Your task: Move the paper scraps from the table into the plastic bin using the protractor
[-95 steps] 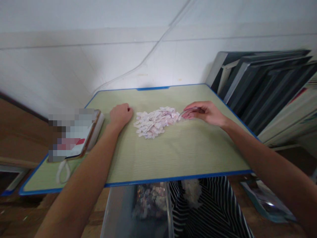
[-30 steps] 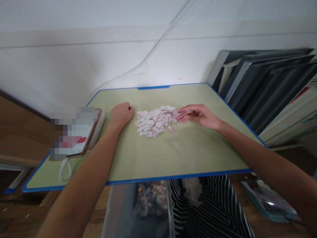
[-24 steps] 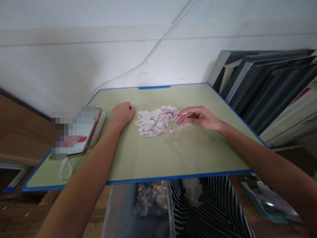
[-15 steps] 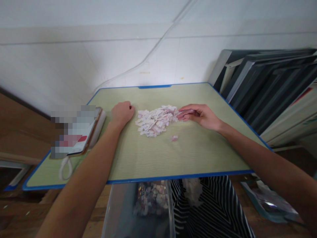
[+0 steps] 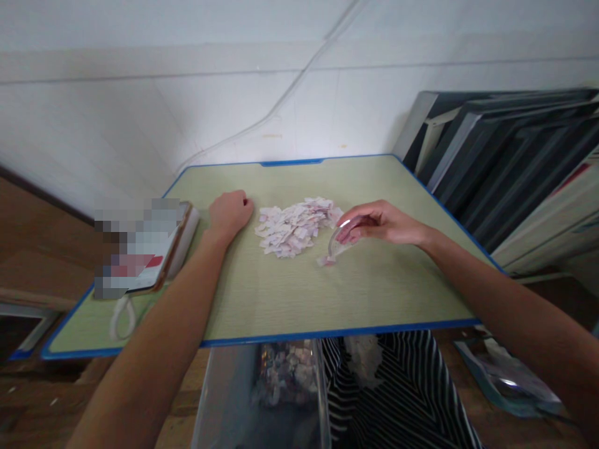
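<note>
**R hand w/ curved tool at loose slip, pile just beside**

Clock centred on the pile, wall at 12. The slip pile (image 5: 297, 229) sits mid-board: small pale pinkish bits, prob. paper, on a green tabletop (image 5: 374, 293) w/ blue rim. R hand (image 5: 381, 222) at 3 o'clock: thumb & fingers clamped on a thin, shiny curved tool (image 5: 345, 223), poss. tweezers, type unclear. Tip aims toward the hand's 8 o'clock, at a loose slip (image 5: 325, 261) lying betw. 4 & 5 o'clock, just off the pile. Touching or pinched? Can't tell.

L hand (image 5: 230, 212) at 9 o'clock: rests on the board, folded in a loose fist, near the pile but apart; contents, if any, hidden.

Handling (my read): slips v. light, thin, easily bent or torn, apt to skid or blow off; best taken by one edge w/ a gentle pinch. Tool looks stiff, smooth, maybe a bit slippery; hold mid-body, tip free.

Elsewhere: phone (image 5: 165, 244), partly pixelated, betw. 8 & 9; clear bin (image 5: 219, 399) w/ more bits, approx. 6:30, below the near edge; striped cloth (image 5: 407, 386) at 5, pale scraps (image 5: 365, 360) on it; dark panels (image 5: 486, 162) at 2.
</note>
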The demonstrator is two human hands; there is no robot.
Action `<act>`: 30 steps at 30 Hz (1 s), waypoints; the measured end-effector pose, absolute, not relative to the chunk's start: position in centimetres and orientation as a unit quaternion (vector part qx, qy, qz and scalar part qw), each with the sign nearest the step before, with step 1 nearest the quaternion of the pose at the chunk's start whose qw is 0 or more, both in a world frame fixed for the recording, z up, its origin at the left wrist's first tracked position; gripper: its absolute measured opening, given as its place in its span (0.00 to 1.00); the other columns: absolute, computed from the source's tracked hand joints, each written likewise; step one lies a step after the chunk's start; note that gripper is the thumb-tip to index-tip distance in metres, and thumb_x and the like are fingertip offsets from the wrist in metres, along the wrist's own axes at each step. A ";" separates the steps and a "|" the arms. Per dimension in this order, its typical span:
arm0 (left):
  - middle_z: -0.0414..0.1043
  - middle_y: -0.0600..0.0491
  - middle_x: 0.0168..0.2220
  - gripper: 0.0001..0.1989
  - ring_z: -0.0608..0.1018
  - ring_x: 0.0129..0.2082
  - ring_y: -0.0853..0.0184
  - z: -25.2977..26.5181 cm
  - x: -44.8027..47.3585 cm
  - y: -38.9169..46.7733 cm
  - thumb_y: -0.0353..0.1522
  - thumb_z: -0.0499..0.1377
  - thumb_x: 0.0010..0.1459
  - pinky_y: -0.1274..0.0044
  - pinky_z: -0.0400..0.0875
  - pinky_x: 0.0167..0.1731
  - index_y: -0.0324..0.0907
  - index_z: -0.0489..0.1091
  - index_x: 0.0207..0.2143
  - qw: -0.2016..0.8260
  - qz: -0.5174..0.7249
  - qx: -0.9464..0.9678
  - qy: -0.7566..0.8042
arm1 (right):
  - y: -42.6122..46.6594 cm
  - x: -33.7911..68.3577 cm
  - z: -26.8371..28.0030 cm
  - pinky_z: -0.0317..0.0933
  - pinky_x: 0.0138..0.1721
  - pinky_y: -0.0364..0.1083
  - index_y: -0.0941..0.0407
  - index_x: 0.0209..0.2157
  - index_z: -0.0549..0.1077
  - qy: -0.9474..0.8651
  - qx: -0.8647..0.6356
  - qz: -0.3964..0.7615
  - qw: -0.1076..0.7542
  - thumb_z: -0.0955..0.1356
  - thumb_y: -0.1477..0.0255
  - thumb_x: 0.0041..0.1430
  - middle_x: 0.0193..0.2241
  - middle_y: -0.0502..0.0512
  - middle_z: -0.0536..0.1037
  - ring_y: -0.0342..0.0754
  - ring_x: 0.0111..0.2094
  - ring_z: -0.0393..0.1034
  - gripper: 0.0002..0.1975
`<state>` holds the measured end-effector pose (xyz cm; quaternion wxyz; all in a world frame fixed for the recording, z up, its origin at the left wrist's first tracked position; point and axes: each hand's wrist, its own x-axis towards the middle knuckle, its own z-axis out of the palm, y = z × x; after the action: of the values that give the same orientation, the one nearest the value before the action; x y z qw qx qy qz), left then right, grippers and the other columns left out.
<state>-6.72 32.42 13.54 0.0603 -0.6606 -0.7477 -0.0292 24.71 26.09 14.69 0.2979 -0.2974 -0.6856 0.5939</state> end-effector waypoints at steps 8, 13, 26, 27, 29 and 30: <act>0.78 0.39 0.48 0.23 0.78 0.47 0.51 13.5 -6.8 32.5 0.36 0.44 0.61 0.66 0.73 0.43 0.40 0.75 0.48 0.062 -0.031 -0.662 -0.747 | 26.3 24.6 14.4 0.75 0.40 0.47 0.56 0.39 0.80 -0.689 -0.310 0.568 0.327 0.78 0.70 0.49 0.34 0.54 0.84 0.47 0.36 0.80 0.14; 0.78 0.40 0.48 0.23 0.78 0.47 0.51 13.5 -6.8 32.5 0.36 0.44 0.61 0.66 0.72 0.43 0.40 0.75 0.48 0.062 -0.030 -0.662 -0.747 | 26.3 24.3 13.9 0.74 0.44 0.48 0.54 0.40 0.80 -0.681 -0.318 0.525 0.399 0.78 0.71 0.49 0.34 0.53 0.84 0.48 0.39 0.80 0.14; 0.78 0.40 0.48 0.24 0.78 0.48 0.50 13.6 -6.6 32.4 0.36 0.44 0.62 0.66 0.73 0.43 0.39 0.75 0.48 0.063 -0.026 -0.660 -0.748 | 26.3 24.3 14.0 0.74 0.40 0.45 0.57 0.40 0.79 -0.688 -0.305 0.553 0.357 0.78 0.71 0.49 0.33 0.54 0.84 0.46 0.36 0.81 0.15; 0.78 0.39 0.48 0.24 0.78 0.48 0.50 13.6 -6.6 32.4 0.36 0.44 0.62 0.66 0.73 0.43 0.39 0.75 0.48 0.062 -0.027 -0.660 -0.748 | 26.2 24.3 14.0 0.74 0.40 0.45 0.58 0.40 0.79 -0.690 -0.304 0.555 0.351 0.78 0.71 0.49 0.33 0.54 0.84 0.46 0.36 0.81 0.15; 0.78 0.39 0.48 0.23 0.78 0.48 0.50 13.6 -6.6 32.4 0.36 0.44 0.62 0.66 0.72 0.43 0.39 0.75 0.48 0.061 -0.029 -0.661 -0.747 | 26.2 24.2 14.0 0.74 0.41 0.46 0.57 0.40 0.79 -0.691 -0.303 0.547 0.363 0.78 0.71 0.50 0.33 0.53 0.84 0.46 0.37 0.80 0.15; 0.78 0.39 0.48 0.23 0.78 0.48 0.50 13.7 -6.6 32.4 0.36 0.44 0.62 0.66 0.72 0.43 0.39 0.75 0.48 0.061 -0.029 -0.661 -0.748 | 26.1 24.2 14.0 0.73 0.42 0.46 0.57 0.40 0.79 -0.691 -0.303 0.542 0.370 0.78 0.71 0.50 0.33 0.53 0.84 0.46 0.38 0.80 0.14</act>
<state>-6.57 32.38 13.66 0.0612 -0.6606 -0.7476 -0.0294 24.15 26.14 13.99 0.3697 -0.3034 -0.6908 0.5423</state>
